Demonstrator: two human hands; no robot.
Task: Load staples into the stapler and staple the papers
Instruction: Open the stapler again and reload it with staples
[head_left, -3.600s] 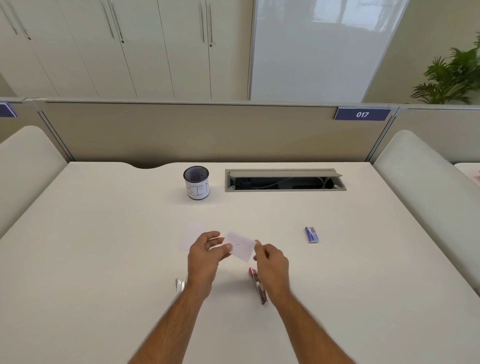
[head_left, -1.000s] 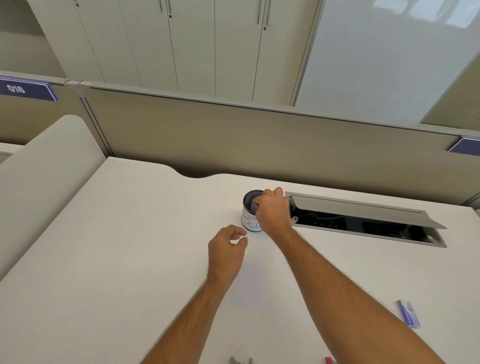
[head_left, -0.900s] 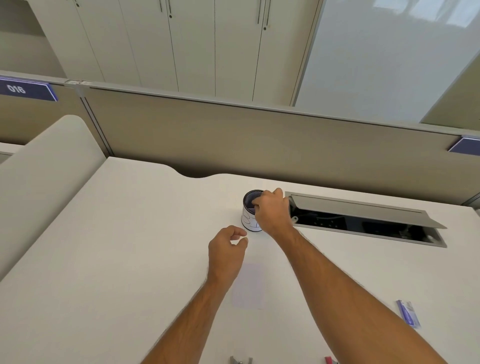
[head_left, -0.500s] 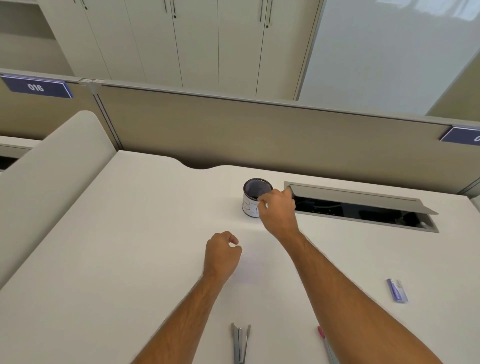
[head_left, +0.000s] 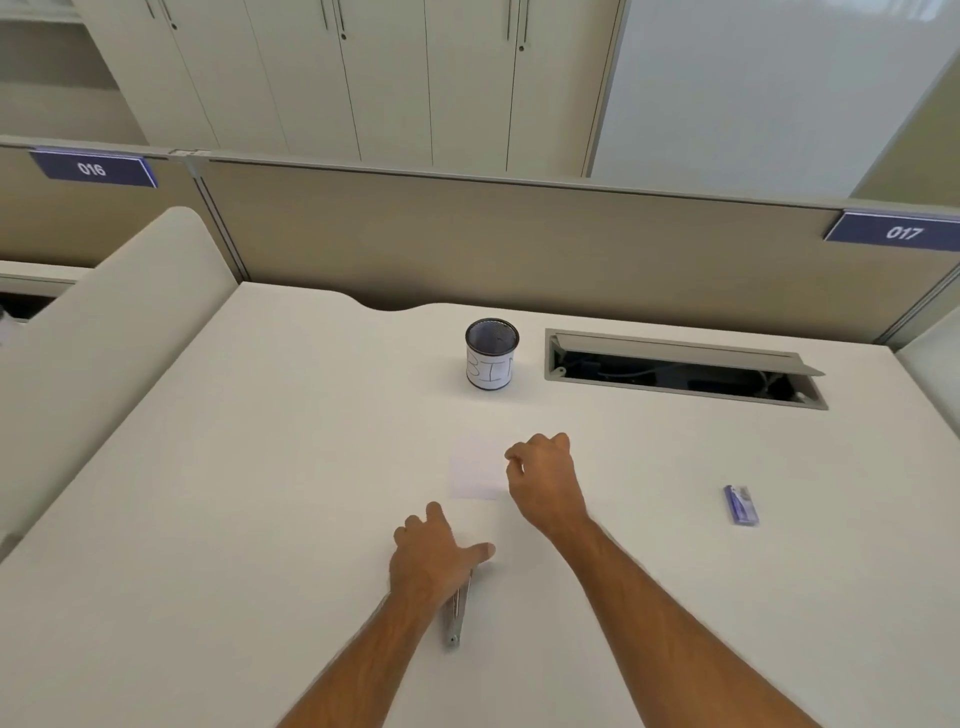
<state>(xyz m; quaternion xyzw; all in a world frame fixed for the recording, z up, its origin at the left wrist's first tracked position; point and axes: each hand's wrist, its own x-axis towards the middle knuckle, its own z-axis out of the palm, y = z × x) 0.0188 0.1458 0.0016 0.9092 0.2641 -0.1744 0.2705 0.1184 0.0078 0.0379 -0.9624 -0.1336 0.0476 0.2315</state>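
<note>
While the left hand (head_left: 434, 558) lies spread over the near metal stapler (head_left: 456, 613), touching it but perhaps not yet gripping, the right hand (head_left: 543, 480) hovers loosely curled and empty at the paper's (head_left: 475, 470) right edge. The stapler's long axis runs toward the person, under the left hand, so that hand is nearer; the staple box (head_left: 742, 505) lies well right of the right hand on the desk (head_left: 208, 519).

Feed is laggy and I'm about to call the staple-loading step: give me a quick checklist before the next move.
1. Metal tool under left hand: ok, the hand rests on it; grip cannot tell.
2. Tool is the stapler: cannot tell.
3. Right hand free: ok, its fingers curl loosely and hold nothing.
4. Paper flat on the desk: ok.
5. Staple box in view: ok, to the right, untouched.
6. Staples loaded: cannot tell.
</note>
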